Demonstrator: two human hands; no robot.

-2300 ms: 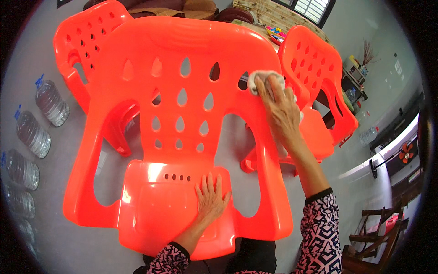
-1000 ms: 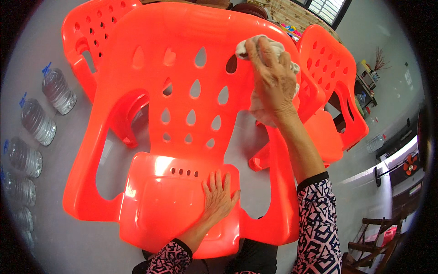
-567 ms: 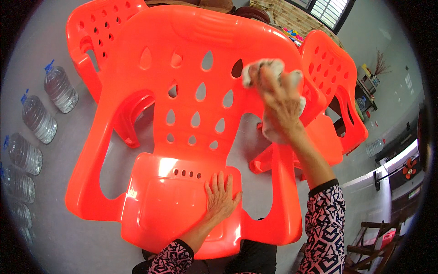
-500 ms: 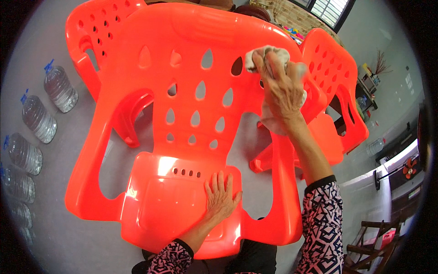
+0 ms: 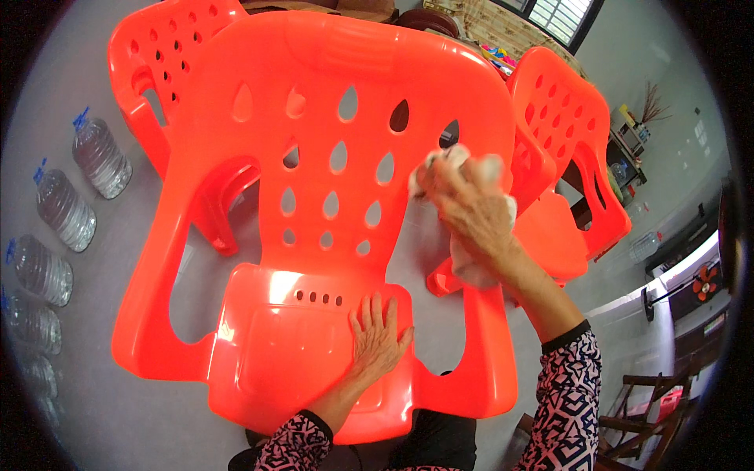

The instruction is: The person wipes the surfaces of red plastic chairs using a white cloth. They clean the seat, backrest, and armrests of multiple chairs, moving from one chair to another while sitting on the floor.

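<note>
One shiny red-orange plastic chair [image 5: 314, 177], teardrop holes through its back, faces the person. The left hand [image 5: 377, 337] lies flat, open, on its smooth seat [image 5: 290, 345]; the right hand [image 5: 471, 204], blurred, keeps its grip closed around a soft, crumpled whitish cloth [image 5: 475, 271] near the back's right side.

Red-orange plastic armchair with teardrop cutouts [image 5: 330, 71]: smooth, glossy, bright highlights. Crumpled off-white cloth [image 5: 474, 272]: matt, soft-looking. Clear plastic bottles [image 5: 67, 212]: shiny, ribbed. Grey floor [image 5: 145, 314]: smooth, faint sheen. Pink-and-black patterned fabric sleeve [image 5: 569, 392]: matt. Dark brown wooden frame [image 5: 658, 381]: dull.
</note>
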